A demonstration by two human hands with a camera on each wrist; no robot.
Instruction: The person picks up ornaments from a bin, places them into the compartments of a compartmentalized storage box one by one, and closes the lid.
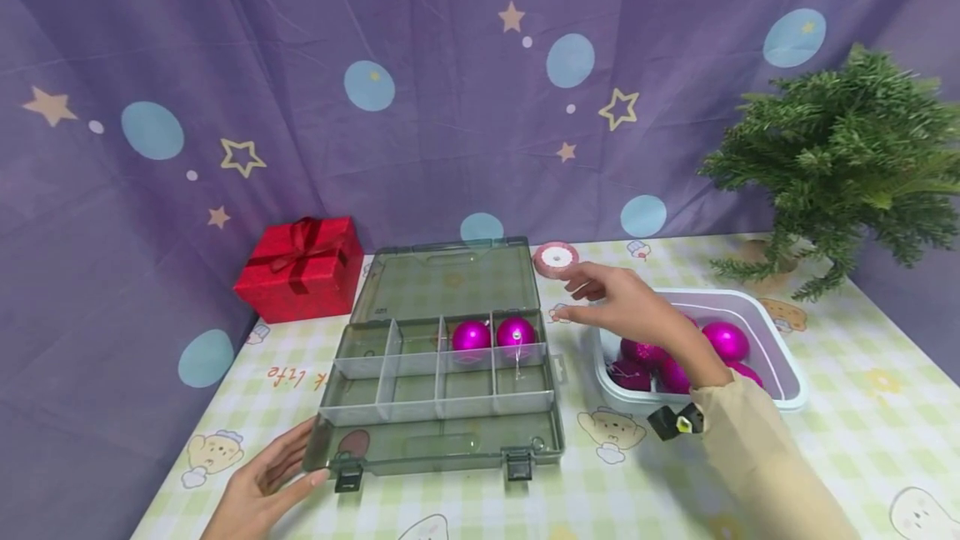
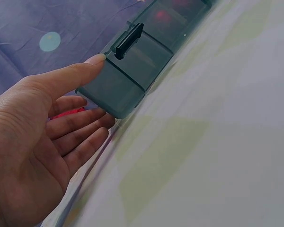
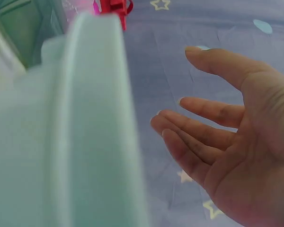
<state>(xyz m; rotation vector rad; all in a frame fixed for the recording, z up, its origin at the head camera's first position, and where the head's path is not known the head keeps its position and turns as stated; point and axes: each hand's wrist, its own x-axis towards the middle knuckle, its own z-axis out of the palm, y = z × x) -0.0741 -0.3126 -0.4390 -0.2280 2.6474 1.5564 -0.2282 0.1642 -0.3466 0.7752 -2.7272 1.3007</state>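
A smoky clear compartment box [image 1: 438, 432] lies with its lid [image 1: 450, 273] raised. Two shiny magenta ball ornaments [image 1: 471, 341] sit side by side in its back row, in the two right-hand compartments. At the near left corner, my left hand [image 1: 266, 482] holds the box, thumb on the front and fingers along the side. My right hand [image 1: 618, 298] hovers over the left rim of a pale blue tub [image 1: 795, 390], fingers loosely bent, nothing in them. More magenta ornaments [image 1: 725, 342] lie in the tub, partly hidden by the right forearm.
A red gift box [image 1: 300, 269] stands at the back left. Behind the right hand lies a pink-rimmed roll [image 1: 557, 258]. A small artificial tree [image 1: 832, 165] rises at the back right. A purple curtain [image 1: 450, 165] closes off the back of the table.
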